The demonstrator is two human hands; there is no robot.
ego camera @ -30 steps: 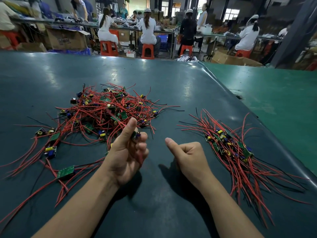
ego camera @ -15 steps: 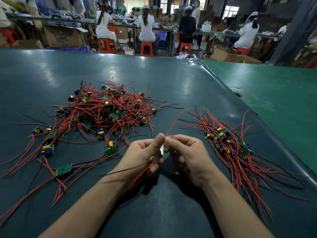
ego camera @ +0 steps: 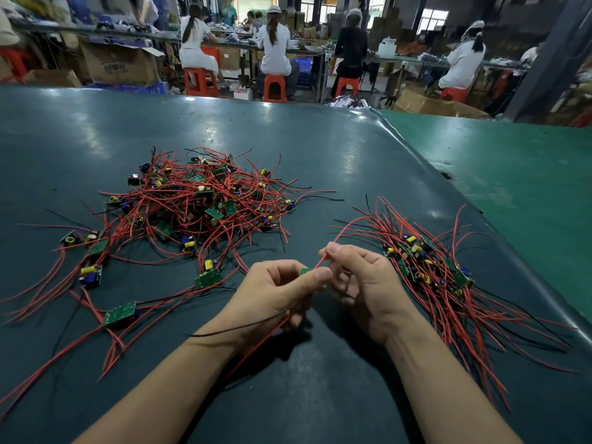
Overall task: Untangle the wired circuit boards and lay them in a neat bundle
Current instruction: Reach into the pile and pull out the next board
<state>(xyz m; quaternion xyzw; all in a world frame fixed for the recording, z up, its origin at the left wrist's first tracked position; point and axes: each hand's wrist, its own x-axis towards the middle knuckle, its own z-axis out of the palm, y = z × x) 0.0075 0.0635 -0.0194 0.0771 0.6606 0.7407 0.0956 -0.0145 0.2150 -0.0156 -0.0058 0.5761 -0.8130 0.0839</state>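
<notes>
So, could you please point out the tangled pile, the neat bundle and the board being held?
Tangled pile of red-wired green circuit boards [ego camera: 205, 200], head view, its middle.
Neat bundle of wired boards [ego camera: 426, 267], head view, board cluster.
Held green board [ego camera: 305, 271], head view, exposed corner.

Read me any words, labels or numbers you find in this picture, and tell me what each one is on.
No text here can be read for certain.
Cardboard box beyond the table: dark print on its side, too blurred to read.
Circuit boards in the tangled pile and in the bundle: any markings are too small to read.
Board held in the left hand: mostly hidden, nothing legible.
</notes>
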